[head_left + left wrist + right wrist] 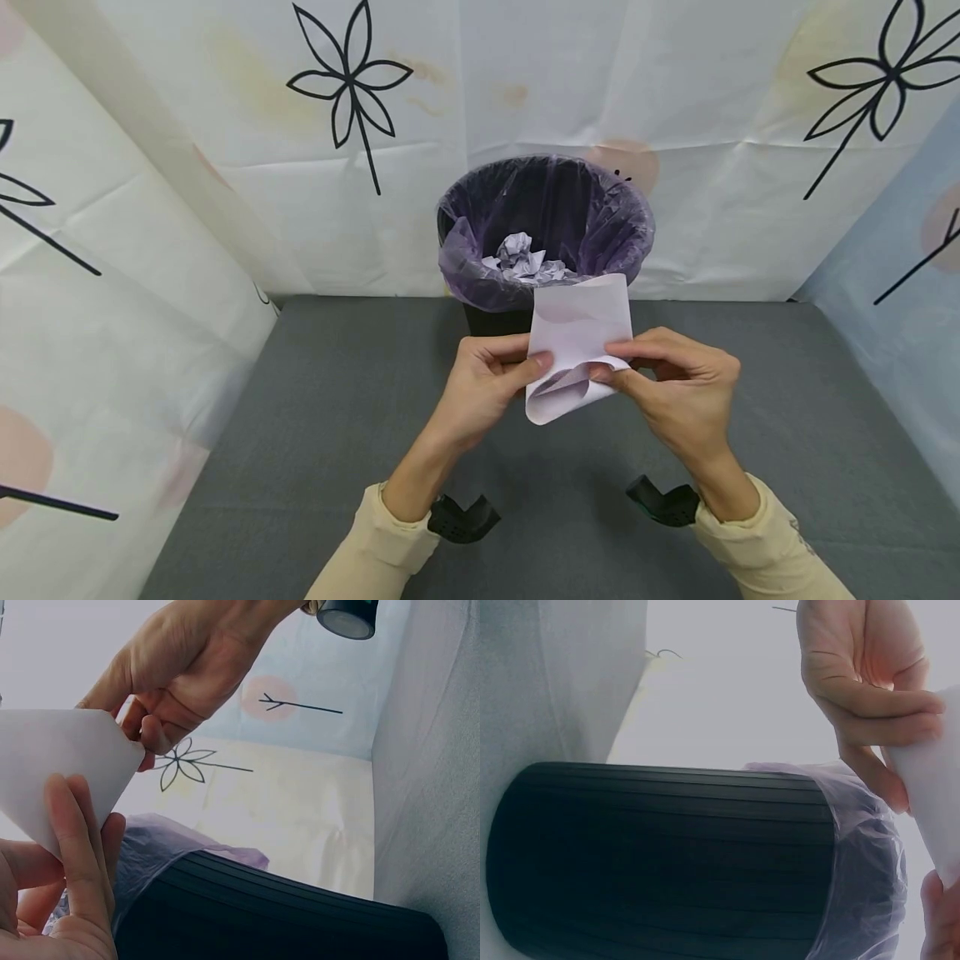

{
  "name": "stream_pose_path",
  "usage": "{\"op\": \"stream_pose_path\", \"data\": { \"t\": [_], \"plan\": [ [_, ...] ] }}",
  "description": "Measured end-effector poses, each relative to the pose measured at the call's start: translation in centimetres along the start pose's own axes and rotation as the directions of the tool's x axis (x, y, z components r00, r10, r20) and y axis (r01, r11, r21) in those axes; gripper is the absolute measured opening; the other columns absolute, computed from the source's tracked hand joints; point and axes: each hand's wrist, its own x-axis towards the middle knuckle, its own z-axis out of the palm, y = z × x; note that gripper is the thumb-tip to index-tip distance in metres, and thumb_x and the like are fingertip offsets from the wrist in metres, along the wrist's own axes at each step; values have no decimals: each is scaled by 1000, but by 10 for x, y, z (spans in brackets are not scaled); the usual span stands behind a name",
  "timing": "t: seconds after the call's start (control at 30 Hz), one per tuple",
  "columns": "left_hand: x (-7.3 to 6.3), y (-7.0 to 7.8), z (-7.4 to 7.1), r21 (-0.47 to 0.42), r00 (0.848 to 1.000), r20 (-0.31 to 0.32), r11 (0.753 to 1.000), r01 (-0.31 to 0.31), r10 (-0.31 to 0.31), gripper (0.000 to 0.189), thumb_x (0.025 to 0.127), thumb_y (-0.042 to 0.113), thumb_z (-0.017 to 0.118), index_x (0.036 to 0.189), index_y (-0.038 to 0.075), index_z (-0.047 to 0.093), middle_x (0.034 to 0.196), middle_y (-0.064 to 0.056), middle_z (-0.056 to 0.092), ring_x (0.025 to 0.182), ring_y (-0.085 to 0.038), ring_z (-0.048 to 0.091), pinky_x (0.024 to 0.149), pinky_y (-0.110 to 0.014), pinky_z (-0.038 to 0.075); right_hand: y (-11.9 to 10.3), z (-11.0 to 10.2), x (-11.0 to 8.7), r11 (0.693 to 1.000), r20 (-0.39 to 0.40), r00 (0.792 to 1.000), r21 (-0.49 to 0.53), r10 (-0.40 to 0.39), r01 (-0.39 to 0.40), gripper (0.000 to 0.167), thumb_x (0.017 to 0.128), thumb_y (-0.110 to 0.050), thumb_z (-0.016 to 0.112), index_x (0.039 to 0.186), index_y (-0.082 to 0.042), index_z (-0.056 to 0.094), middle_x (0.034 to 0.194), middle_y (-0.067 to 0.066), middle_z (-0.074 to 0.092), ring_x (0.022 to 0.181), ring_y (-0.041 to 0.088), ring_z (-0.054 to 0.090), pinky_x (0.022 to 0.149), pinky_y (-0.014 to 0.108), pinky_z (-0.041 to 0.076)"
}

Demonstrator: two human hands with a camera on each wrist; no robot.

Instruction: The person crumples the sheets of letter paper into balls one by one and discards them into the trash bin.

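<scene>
A white sheet of paper point(581, 321), its near edge curled over into a loose fold, is held between both hands in the head view. My left hand point(487, 383) pinches its left side, thumb on top and fingers behind. On the right side, my right hand point(675, 379) pinches the folded edge between thumb and forefinger. Just beyond the paper stands a black trash can point(660, 855) lined with a purple translucent bag point(480, 275). Crumpled paper point(525, 258) lies inside it. From the left wrist, the back of the sheet point(67, 750) shows, with fingers spread against it.
The trash can stands on a grey surface point(337, 433), close to a white cloth wall point(300, 225) printed with black flowers. More cloth walls rise at the left and right point(907, 333). A black camera mount sits at each wrist.
</scene>
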Motion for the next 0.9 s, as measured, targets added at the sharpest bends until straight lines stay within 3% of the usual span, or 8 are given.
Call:
{"op": "stream_pose_path", "data": {
  "t": [0.17, 0.27, 0.33, 0.43, 0.53, 0.63, 0.77, 0.9],
  "plan": [
    [0, -1, 2, -21, 998, 40, 999, -39, 40, 29, 96, -12, 59, 124, -21, 60, 112, -30, 68, 83, -15, 71, 73, -30, 60, 0, 3, 1, 1000, -60, 998, -3, -20, 20, 24, 70, 9, 89, 78, 21, 70, 74, 16, 72, 60, 13, 62, 55, 18, 51],
    [-1, 0, 2, -48, 994, 76, 996, -69, 73, 34, 101, 1, 60, 128, -19, 58, 115, -29, 67, 86, -17, 71, 72, -31, 60, 0, 3, 1, 1000, -92, 995, -11, -30, 29, 23, 71, 10, 88, 77, 21, 70, 73, 15, 72, 54, 11, 57, 51, 17, 46],
    [-1, 0, 2, -61, 991, 98, 994, -89, 95, 49, 101, 19, 66, 132, -18, 55, 122, -30, 65, 94, -18, 70, 79, -32, 60, -1, 3, 2, 999, -107, 994, -12, -32, 31, 24, 70, 10, 89, 77, 22, 69, 74, 15, 72, 54, 11, 58, 51, 17, 47],
    [-2, 1, 1, -98, 981, 143, 988, -117, 131, 79, 92, 41, 74, 139, -18, 49, 131, -35, 58, 107, -19, 67, 88, -32, 57, -2, 2, 3, 1000, -118, 993, -7, -29, 28, 25, 69, 12, 88, 77, 23, 67, 76, 17, 72, 61, 15, 66, 55, 18, 51],
    [-2, 2, 2, -134, 972, 171, 981, -139, 162, 94, 85, 46, 81, 141, -19, 44, 133, -39, 54, 111, -19, 65, 90, -31, 55, -3, 2, 3, 1000, -122, 992, -5, -24, 24, 26, 68, 13, 88, 77, 25, 66, 77, 18, 72, 69, 20, 72, 60, 20, 55],
    [-2, 1, 5, -124, 971, 144, 977, -175, 193, 94, 83, 44, 84, 140, -19, 45, 132, -37, 56, 111, -20, 66, 90, -31, 56, -4, 2, 4, 1000, -121, 992, -23, -22, 19, 26, 69, 13, 88, 78, 25, 67, 78, 18, 72, 72, 21, 73, 65, 22, 57],
    [-1, -2, 14, -57, 971, 54, 972, -230, 233, 90, 80, 45, 86, 137, -15, 52, 125, -32, 62, 105, -21, 69, 88, -34, 57, -5, 1, 4, 999, -124, 992, -53, -11, 5, 27, 69, 12, 89, 80, 24, 67, 79, 17, 72, 72, 20, 72, 67, 22, 58],
    [1, -6, 22, 30, 955, -37, 955, -294, 295, 81, 81, 46, 84, 132, -12, 60, 117, -28, 68, 97, -21, 71, 84, -34, 59, -6, 2, 3, 998, -134, 991, -60, 1, -9, 30, 68, 10, 90, 80, 24, 67, 78, 15, 72, 70, 18, 69, 65, 21, 58]
  ]
}}
